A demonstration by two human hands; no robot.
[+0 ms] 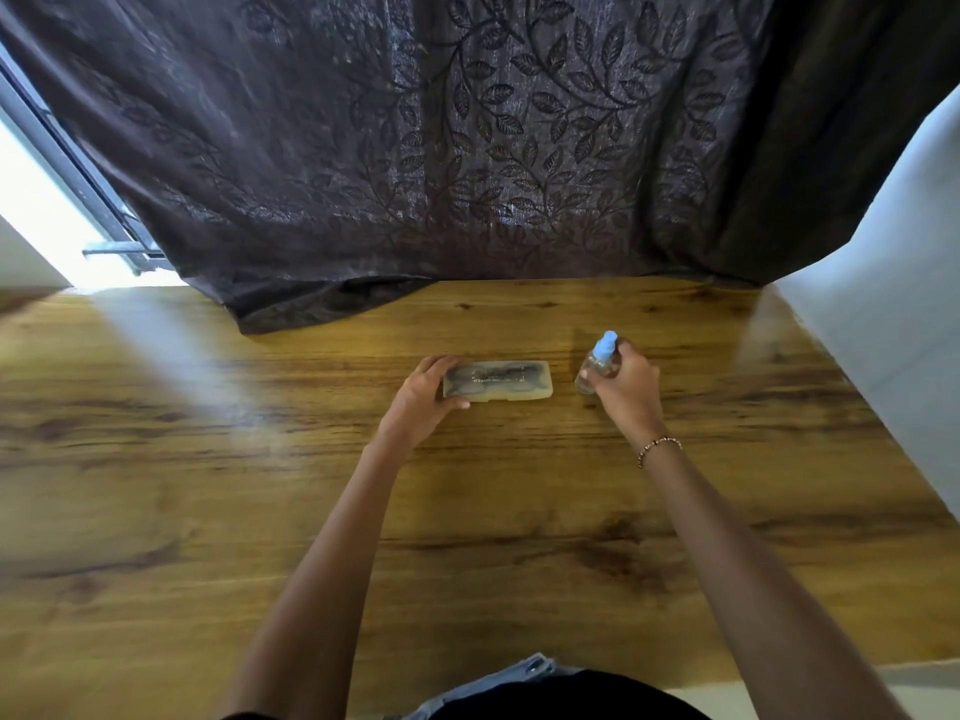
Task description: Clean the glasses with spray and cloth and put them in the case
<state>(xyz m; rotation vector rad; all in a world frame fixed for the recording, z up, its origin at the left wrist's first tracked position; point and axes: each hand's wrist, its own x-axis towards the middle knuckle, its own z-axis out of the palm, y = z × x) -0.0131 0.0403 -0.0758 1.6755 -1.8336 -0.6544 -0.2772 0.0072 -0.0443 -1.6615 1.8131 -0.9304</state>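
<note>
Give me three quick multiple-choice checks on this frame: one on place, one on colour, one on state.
1. Where is the spray bottle relative to the case?
A. To its right
B. On top of it
C. To its left

2. What colour is the bottle's cap?
A. Red
B. Light blue
C. Black

3. What state is the case in?
A. Open and empty
B. Closed, lying flat on the table
C. Standing on end

Answers: 1 A, the right hand holds the bottle right of the case; 2 B, the top is pale blue; 3 B, the lid is down, left hand gripping its end.
</note>
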